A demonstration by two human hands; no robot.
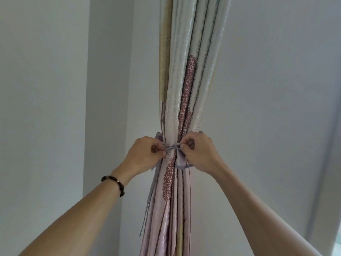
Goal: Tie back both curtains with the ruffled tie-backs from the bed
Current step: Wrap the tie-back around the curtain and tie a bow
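1. Pinching the lilac tie-back [178,164] at its knot, left hand [143,156] and right hand [200,154] each grasp a strand; no writing shows.
2. Curtain [186,89] hangs gathered, long axis vertical; tie-back wraps it crosswise, one tail dangling down the left.

I stand in a home, in a plainly painted room: a patterned, pleated curtain [184,89] hangs gathered against bare white walls [46,89] at a corner.

We reach both bare forearms up and forward, wrists converging. Our left hand [145,154], a bead bracelet [114,184] on its wrist, has curled fingers pinching inward. Our right hand [198,151] mirrors it, knuckles up, fingertips pinched.
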